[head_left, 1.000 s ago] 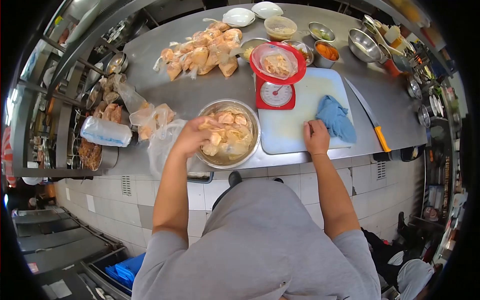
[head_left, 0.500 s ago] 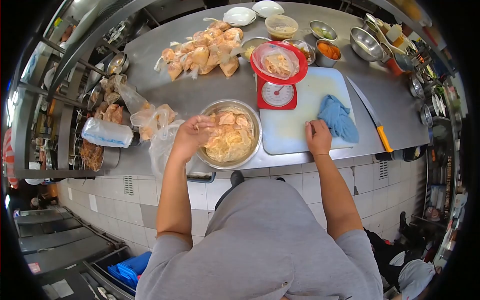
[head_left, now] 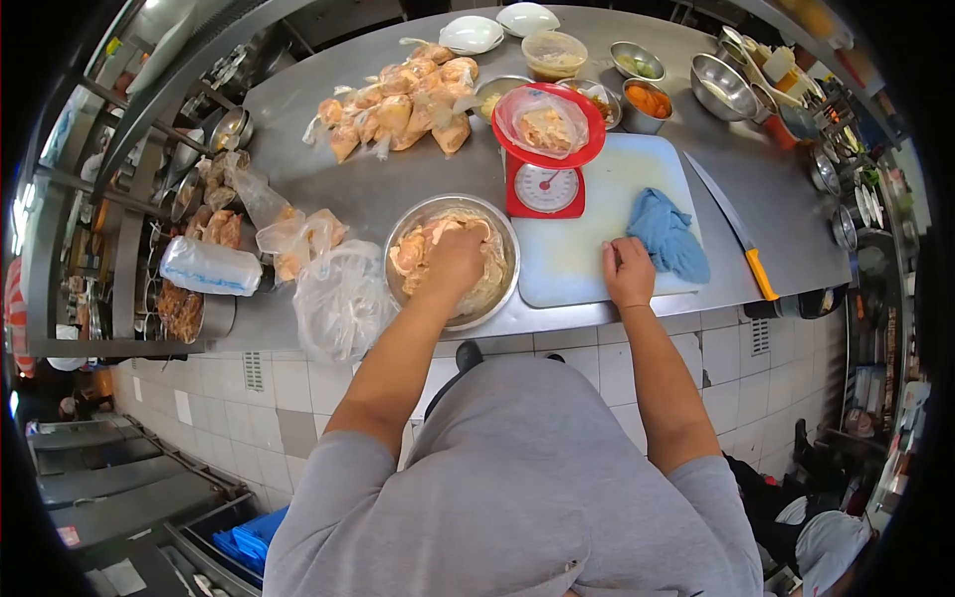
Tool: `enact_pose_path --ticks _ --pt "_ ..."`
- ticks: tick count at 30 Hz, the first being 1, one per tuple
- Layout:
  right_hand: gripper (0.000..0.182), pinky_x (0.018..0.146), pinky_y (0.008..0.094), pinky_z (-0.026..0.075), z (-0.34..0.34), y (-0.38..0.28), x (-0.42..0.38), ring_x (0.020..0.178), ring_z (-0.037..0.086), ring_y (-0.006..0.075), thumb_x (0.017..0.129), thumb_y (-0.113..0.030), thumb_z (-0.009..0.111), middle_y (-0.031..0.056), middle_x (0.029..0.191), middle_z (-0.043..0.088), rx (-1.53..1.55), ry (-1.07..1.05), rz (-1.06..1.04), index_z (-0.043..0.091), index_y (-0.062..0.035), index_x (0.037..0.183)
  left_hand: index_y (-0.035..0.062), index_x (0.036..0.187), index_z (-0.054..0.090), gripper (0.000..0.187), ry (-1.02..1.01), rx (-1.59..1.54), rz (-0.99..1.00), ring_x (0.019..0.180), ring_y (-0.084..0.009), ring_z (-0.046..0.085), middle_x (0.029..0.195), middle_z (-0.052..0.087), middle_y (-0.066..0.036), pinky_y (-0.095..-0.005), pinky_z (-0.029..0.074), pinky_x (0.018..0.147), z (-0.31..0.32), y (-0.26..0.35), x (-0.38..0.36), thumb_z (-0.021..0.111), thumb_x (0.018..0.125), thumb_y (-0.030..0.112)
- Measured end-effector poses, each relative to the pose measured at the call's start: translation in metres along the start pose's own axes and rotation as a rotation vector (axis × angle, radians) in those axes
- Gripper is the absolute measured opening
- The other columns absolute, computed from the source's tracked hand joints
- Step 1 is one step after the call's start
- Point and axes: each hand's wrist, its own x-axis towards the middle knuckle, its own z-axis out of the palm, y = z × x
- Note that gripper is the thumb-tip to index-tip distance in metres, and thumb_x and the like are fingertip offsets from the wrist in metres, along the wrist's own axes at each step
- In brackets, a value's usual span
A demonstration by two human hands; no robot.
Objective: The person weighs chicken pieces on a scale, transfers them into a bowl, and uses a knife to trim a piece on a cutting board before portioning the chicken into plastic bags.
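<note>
A steel bowl [head_left: 389,267] of raw chicken pieces [head_left: 410,251] stands at the counter's front edge. My left hand [head_left: 456,261] is down in the bowl, fingers dug into the meat and closed on pieces. My right hand [head_left: 629,271] rests as a loose fist on the white cutting board [head_left: 582,261], with nothing seen in it, just left of a blue cloth [head_left: 667,236]. Behind the bowl a red kitchen scale [head_left: 545,186] carries a plastic bag of chicken [head_left: 547,123].
A pile of filled chicken bags [head_left: 398,107] lies at the back. Loose clear bags [head_left: 338,298] hang at the counter edge left of the bowl, beside a bag roll [head_left: 209,265]. A long knife [head_left: 738,234] lies right of the board. Small bowls [head_left: 647,103] line the back right.
My left hand has moved from the bowl's left rim, over the loose bags, to the middle of the bowl and down into the chicken. The right hand has stayed put.
</note>
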Motion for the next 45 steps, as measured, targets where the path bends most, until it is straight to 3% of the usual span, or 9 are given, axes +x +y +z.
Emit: enact_pose_path --ticks 6,11,15,17,21,23,32,38,45 --pt "0.016 0.07 0.0481 0.052 -0.003 0.0 0.0 0.08 0.065 0.0374 0.096 -0.021 0.07 0.012 0.087 0.065 0.013 0.008 0.023 0.068 -0.0074 0.088 0.004 0.105 0.073 0.016 -0.212 -0.495 -0.245 0.082 -0.0196 0.071 0.092 0.076 -0.009 -0.0344 0.056 0.076 -0.062 -0.028 0.014 0.073 0.091 0.012" --pt "0.016 0.07 0.0487 0.052 -0.003 -0.002 0.003 0.079 0.065 0.0378 0.096 -0.021 0.071 0.0124 0.086 0.065 0.004 -0.002 0.005 0.068 -0.0074 0.088 -0.0015 0.106 0.073 0.023 -0.138 -1.447 -0.439 0.081 -0.0146 0.068 0.095 0.074 -0.004 -0.0272 0.053 0.074 -0.118 -0.044 -0.017 0.071 0.083 -0.001" --pt "0.016 0.069 0.0489 0.052 -0.004 -0.001 0.002 0.079 0.065 0.0379 0.096 -0.022 0.071 0.0125 0.086 0.065 0.004 -0.002 0.014 0.068 -0.0074 0.088 -0.0017 0.109 0.071 0.03 -0.274 -1.082 -0.286 0.084 -0.0173 0.069 0.095 0.074 -0.007 -0.0306 0.054 0.076 -0.131 -0.059 -0.037 0.072 0.079 -0.004" --pt "0.016 0.07 0.0488 0.052 -0.003 -0.001 0.002 0.08 0.065 0.0377 0.096 -0.022 0.071 0.0124 0.087 0.065 0.003 0.004 -0.004 0.068 -0.0076 0.088 -0.0022 0.112 0.069 0.036 -0.344 -0.334 -0.181 0.088 -0.0208 0.07 0.092 0.074 -0.011 -0.0328 0.054 0.081 -0.139 -0.047 -0.045 0.073 0.076 -0.007" --pt "0.016 0.07 0.0486 0.052 -0.005 -0.003 0.003 0.08 0.065 0.0376 0.096 -0.021 0.071 0.0123 0.087 0.066 -0.02 -0.011 -0.001 0.068 -0.0075 0.088 -0.003 0.112 0.068 0.039 -0.341 -0.097 -0.135 0.091 -0.0241 0.07 0.093 0.073 -0.014 -0.0353 0.054 0.085 -0.129 -0.06 -0.057 0.074 0.074 -0.006" --pt "0.016 0.071 0.0484 0.052 -0.005 -0.003 0.002 0.081 0.065 0.0377 0.096 -0.022 0.071 0.0125 0.087 0.066 -0.006 -0.001 0.0 0.068 -0.0074 0.088 0.0015 0.112 0.071 0.031 -0.269 -0.422 -0.149 0.088 -0.0146 0.067 0.096 0.075 -0.006 -0.031 0.054 0.081 -0.143 -0.055 -0.064 0.077 0.082 -0.003" --pt "0.018 0.072 0.0488 0.052 -0.004 -0.003 0.002 0.082 0.065 0.0383 0.096 -0.022 0.07 0.0133 0.088 0.066 0.017 -0.001 0.006 0.068 -0.007 0.088 0.0027 0.128 0.063 0.026 -0.003 -1.795 -0.22 0.1 -0.0208 0.073 0.113 0.073 -0.009 -0.0364 0.061 0.09 -0.138 -0.068 -0.067 0.067 0.105 0.013" --pt "0.018 0.072 0.0492 0.052 -0.003 -0.002 0.002 0.082 0.065 0.0384 0.097 -0.023 0.07 0.0132 0.089 0.066 0.007 0.001 0.004 0.067 -0.0071 0.088 0.0043 0.129 0.059 0.022 0.122 -1.768 -0.48 0.113 -0.0245 0.072 0.123 0.07 -0.012 -0.0448 0.061 0.097 -0.118 -0.086 -0.044 0.056 0.11 0.017" --pt "0.018 0.072 0.0492 0.052 -0.002 0.001 0.001 0.083 0.065 0.0382 0.097 -0.023 0.07 0.0131 0.089 0.066 0.007 0.007 -0.012 0.067 -0.0071 0.088 -0.0012 0.133 0.057 0.03 0.35 -2.048 -0.248 0.116 -0.028 0.071 0.131 0.069 -0.017 -0.0413 0.059 0.103 -0.142 -0.079 -0.044 0.058 0.109 0.017"
